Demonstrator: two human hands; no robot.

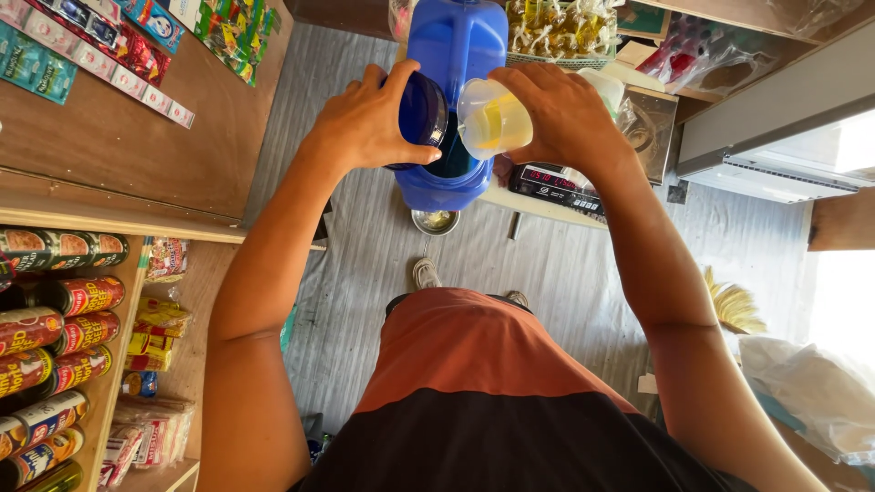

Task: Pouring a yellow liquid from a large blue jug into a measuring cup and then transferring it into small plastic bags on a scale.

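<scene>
I'm looking straight down past an orange and black shirt (483,383) at both hands working over a big blue container (453,55) at the far middle of the scene. My left hand (365,123) has its fingers (396,77) wrapped around a dark blue round lid (421,114), thumb along the near edge, holding it tilted up just left of the container's open mouth. My right hand (561,114) sits on the other side, fingers curled around a small clear plastic cup (492,118) with yellow liquid inside; the cup is tipped on its side with its mouth pointing left toward the opening, right beside the lid. I cannot tell whether any liquid is actually leaving the cup. Just right of the container, under my right wrist, a digital scale (558,187) with a lit red display lies on a pale tabletop (538,208). Below the container a small metal bowl (436,220) rests on the grey plank floor (365,273), near the toe of a shoe (425,271). On the near left, wooden shelves hold rows of cans (64,337) lying on their sides, with small packets (155,319) stacked beside them. On the far left, strips of sachets (100,55) hang on a brown board. At the far right, bagged goods sit on a shelf (693,59).
</scene>
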